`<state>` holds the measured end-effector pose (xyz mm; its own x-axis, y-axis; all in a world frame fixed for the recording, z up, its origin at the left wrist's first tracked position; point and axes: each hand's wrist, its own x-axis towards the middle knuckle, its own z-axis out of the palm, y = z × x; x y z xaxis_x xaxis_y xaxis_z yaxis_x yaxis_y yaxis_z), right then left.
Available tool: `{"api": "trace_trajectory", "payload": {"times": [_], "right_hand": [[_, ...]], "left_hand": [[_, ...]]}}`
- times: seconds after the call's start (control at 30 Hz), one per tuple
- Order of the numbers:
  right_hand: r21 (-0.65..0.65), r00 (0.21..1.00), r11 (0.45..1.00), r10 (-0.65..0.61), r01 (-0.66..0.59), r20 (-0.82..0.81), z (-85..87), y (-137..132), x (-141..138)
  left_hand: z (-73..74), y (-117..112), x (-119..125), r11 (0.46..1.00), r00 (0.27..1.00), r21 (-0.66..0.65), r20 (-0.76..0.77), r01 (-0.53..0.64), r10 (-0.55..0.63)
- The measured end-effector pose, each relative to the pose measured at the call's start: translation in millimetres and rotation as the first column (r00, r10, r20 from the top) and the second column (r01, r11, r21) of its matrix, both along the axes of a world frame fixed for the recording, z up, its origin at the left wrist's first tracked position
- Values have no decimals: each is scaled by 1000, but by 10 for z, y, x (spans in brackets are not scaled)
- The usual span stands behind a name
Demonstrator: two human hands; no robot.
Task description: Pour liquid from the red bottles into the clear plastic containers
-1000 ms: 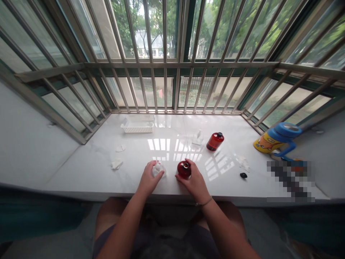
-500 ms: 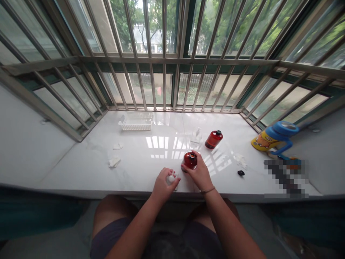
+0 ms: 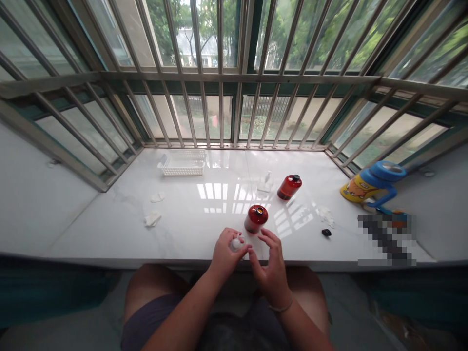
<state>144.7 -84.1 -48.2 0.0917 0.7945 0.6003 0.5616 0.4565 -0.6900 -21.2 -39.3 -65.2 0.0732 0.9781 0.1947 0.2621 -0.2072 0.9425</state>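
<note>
Daylight through the barred window (image 3: 234, 78) leaves bright glare on the marble sill (image 3: 91, 229); edges bow with lens distortion, and a pixelated patch (image 3: 385, 239) seems to hide something.

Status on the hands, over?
Left hand pinching small translucent item. Right hand open, apart from upright red bottle. Second red bottle standing farther back.

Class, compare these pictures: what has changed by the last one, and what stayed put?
The right hand has let go of the red bottle, left standing further from the edge, and drawn back. The left hand has moved rightward, still holding the small clear object. The other red bottle, white basket and cup stayed put.
</note>
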Motion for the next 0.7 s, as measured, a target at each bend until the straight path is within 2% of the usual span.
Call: {"api": "trace_trajectory", "payload": {"times": [0.13,0.3,0.4,0.5,0.7], "right_hand": [[-90,995,991,98,-99,-18,-93,-130,-133],[-140,979,969,204,-206,-26,-112,-93,-208],[-157,978,965,207,-209,-25,-75,-33,-190],[-227,978,952,209,-208,-17,-13,38,-152],[-351,984,928,159,-123,75,142,211,-153]], "left_hand": [[-8,-16,18,998,998,33,-38,-45,47],[-44,-6,1,995,997,87,-60,-45,50],[-47,6,-5,993,997,109,-69,-34,42],[-37,13,-10,994,997,104,-78,-18,26],[-24,15,-34,996,995,86,-102,20,-11]]}}
